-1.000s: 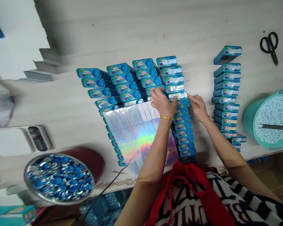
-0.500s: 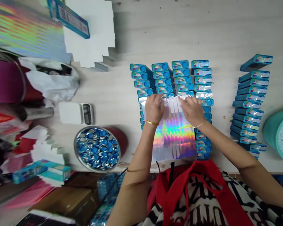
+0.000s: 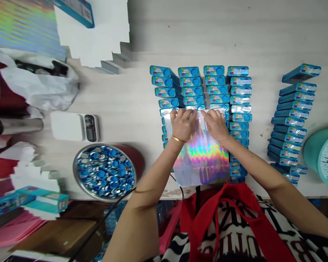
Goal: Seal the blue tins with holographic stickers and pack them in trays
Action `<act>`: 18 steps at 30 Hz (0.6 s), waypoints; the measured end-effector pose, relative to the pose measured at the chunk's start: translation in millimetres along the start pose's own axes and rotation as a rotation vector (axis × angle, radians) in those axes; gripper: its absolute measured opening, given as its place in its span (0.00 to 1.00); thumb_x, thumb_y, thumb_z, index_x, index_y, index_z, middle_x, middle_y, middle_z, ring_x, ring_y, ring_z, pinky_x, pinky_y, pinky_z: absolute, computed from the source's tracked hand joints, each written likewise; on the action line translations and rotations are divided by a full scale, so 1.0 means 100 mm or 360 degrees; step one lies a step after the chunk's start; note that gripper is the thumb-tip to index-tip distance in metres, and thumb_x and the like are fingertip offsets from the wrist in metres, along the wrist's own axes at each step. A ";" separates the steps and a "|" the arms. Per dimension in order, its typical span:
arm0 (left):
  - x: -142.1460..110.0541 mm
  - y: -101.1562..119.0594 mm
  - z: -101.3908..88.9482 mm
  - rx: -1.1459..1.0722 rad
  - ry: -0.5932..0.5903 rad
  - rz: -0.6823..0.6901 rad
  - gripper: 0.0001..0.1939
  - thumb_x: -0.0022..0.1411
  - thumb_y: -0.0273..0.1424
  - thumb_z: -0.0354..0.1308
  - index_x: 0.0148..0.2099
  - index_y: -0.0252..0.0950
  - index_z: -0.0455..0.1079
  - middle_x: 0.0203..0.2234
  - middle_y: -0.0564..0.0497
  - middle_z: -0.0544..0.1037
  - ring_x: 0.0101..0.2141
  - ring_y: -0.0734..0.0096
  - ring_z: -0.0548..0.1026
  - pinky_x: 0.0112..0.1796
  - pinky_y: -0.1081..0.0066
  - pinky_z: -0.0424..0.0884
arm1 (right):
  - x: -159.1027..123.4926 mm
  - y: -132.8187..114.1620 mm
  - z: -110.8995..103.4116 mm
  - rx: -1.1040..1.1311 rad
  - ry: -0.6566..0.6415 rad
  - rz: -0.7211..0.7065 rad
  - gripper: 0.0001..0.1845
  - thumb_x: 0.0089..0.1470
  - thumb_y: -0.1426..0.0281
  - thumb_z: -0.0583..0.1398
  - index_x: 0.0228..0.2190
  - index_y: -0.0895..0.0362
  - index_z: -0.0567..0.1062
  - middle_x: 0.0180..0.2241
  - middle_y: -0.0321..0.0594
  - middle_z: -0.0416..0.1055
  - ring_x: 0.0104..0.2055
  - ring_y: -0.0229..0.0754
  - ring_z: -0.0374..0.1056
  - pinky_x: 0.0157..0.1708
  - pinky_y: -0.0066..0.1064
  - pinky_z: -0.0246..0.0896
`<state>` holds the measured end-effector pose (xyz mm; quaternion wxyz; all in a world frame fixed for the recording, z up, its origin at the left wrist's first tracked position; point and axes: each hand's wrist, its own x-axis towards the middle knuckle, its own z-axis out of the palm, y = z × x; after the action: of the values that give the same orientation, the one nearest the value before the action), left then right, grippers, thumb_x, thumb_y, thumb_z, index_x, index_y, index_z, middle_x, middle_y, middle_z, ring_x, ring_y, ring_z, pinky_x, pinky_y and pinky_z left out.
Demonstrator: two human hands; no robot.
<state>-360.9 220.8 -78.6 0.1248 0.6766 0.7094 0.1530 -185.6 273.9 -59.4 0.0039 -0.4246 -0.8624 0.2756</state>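
Note:
A shiny holographic sticker sheet (image 3: 205,163) with white strips near its top edge lies over rows of blue candy boxes (image 3: 190,82) standing on end. At the sheet's top left, my left hand (image 3: 183,125) is closed, with its curled fingers at the edge. Just to its right, my right hand (image 3: 216,126) pinches beside a white strip; what lies between the fingertips is too small to make out. Silver labels cover the tops of several boxes in the right-hand row (image 3: 240,91); farther left, round blue spots show on the box tops.
Another column of labelled boxes (image 3: 293,112) stands to the right, beside a turquoise bucket (image 3: 315,156) of white pieces. On the left are a bucket (image 3: 139,163) full of blue-and-silver caps, a white scale (image 3: 67,125), a white bag (image 3: 57,87) and a stepped white stack (image 3: 98,29).
My right hand has left the labelled row and come over the sheet next to my left hand. The sheet now lies straighter, and the view has swung left.

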 end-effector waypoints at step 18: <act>-0.04 0.13 -0.01 -0.0018 -0.0044 -0.0006 0.18 0.73 0.31 0.45 0.56 0.43 0.74 0.53 0.39 0.78 0.54 0.51 0.72 0.58 0.42 0.55 | -0.01 0.03 0.01 -0.0004 0.0117 -0.0048 0.26 0.68 0.73 0.48 0.62 0.54 0.70 0.45 0.48 0.68 0.48 0.51 0.58 0.46 0.40 0.50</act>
<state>-349.0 217.8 -72.8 0.1389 0.6765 0.7081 0.1474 -183.5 274.1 -61.4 0.0392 -0.4213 -0.8684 0.2586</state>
